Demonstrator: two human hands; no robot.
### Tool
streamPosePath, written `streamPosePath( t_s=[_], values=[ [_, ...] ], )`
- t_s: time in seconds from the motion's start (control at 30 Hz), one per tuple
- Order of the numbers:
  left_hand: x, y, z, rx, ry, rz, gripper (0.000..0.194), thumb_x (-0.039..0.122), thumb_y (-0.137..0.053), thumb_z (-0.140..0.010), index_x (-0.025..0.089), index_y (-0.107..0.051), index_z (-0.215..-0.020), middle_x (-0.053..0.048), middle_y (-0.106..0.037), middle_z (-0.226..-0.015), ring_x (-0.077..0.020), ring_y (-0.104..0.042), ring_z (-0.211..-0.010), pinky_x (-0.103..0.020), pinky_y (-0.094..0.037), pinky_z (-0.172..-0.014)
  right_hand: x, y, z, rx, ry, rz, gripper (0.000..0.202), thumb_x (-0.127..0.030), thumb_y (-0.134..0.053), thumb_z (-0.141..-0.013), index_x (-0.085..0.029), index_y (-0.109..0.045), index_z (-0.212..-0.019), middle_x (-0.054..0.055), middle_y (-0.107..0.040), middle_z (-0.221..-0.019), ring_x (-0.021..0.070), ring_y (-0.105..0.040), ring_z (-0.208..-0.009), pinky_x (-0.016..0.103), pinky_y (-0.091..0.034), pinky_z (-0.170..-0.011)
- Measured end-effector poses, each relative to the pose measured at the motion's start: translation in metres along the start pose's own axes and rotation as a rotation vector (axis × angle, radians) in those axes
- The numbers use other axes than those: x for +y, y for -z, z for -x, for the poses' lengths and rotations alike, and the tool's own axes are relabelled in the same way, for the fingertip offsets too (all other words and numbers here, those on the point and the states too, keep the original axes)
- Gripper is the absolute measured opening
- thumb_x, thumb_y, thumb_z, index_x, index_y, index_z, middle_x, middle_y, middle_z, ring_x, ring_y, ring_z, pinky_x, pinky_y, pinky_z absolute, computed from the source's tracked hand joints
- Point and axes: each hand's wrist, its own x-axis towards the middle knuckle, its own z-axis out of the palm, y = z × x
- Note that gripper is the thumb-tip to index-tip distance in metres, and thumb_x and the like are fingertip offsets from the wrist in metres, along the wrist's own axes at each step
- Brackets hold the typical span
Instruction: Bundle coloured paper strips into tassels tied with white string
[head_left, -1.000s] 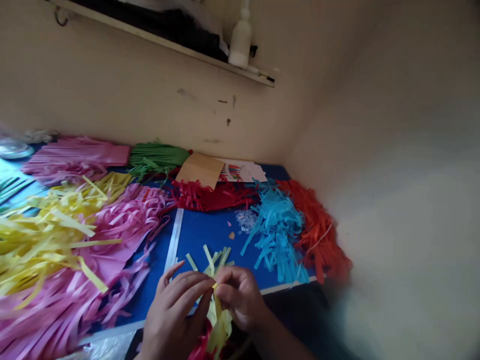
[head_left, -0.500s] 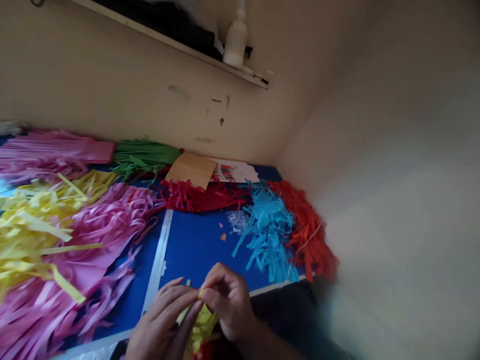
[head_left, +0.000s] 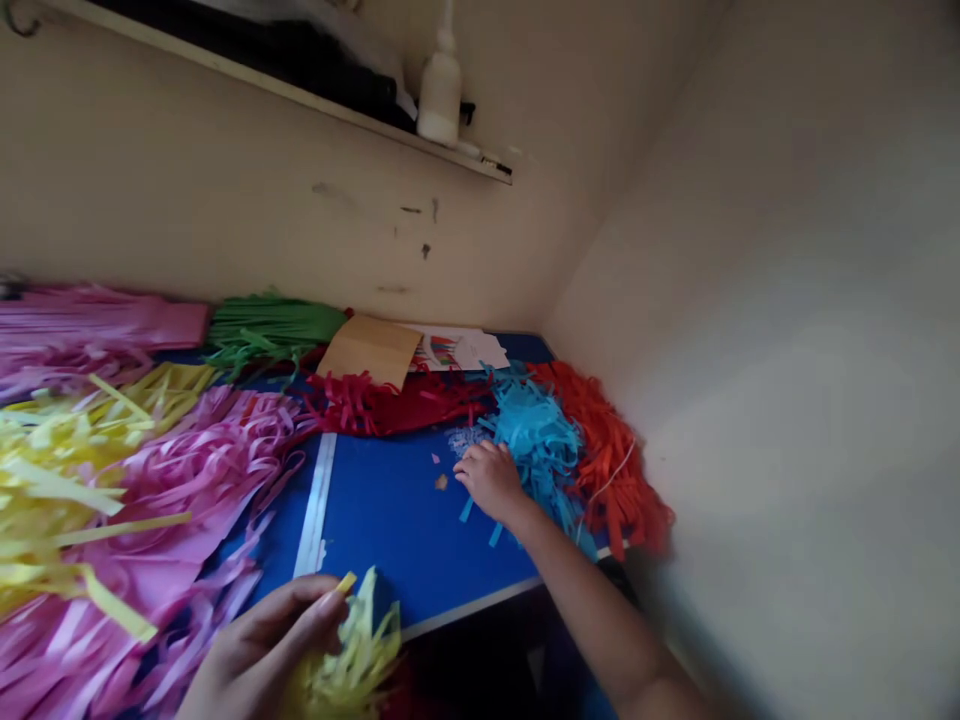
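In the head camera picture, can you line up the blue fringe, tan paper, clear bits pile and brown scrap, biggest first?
1. Blue fringe
2. Tan paper
3. Clear bits pile, partly behind the right hand
4. Brown scrap

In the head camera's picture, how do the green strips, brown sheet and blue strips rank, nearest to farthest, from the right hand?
1. Blue strips, immediately beside the right hand.
2. Brown sheet, at the back, to its left.
3. Green strips, at the back, farther left.

A blue table [head_left: 397, 530] bears pink fringe [head_left: 217, 450], green fringe [head_left: 277, 325], red fringe [head_left: 397, 405], cyan fringe [head_left: 536, 420], orange fringe [head_left: 615, 465] and small clear bits [head_left: 463, 438]; a shelf [head_left: 300, 96] carries a bottle [head_left: 440, 97].
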Motion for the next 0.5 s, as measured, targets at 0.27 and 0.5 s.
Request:
streamPosePath(
  t_s=[0.27, 0.5],
  values=[
    [0.027, -0.025, -0.007, 0.151, -0.217, -0.053, 0.026, 0.049, -0.071, -0.076, 0.024, -0.077, -0.078, -0.003, -0.076, -0.074, -0.0178, -0.072, -0.068, -0.020, -0.058, -0.060, -0.094, -0.012, 0.060, 0.043, -0.017, -1.075, 0.005, -0.024, -0.074, -0.082, -0.020, -0.074, -0.085, 0.002, -0.071, -0.085, 0.0149, -0.067, -0.081, 0.024, -0.052, -0.074],
    [0.026, -0.029, -0.004, 0.175, -0.421, -0.194, 0.014, 0.034, -0.065, -0.085, 0.023, -0.073, -0.081, 0.000, -0.072, -0.073, -0.0124, -0.070, -0.065, -0.016, -0.055, -0.059, -0.104, -0.024, 0.070, 0.014, -0.204, -1.386, 0.012, -0.029, -0.075, -0.079, -0.020, -0.073, -0.086, 0.001, -0.070, -0.078, 0.0125, -0.067, -0.066, 0.022, -0.053, -0.065]
  ],
)
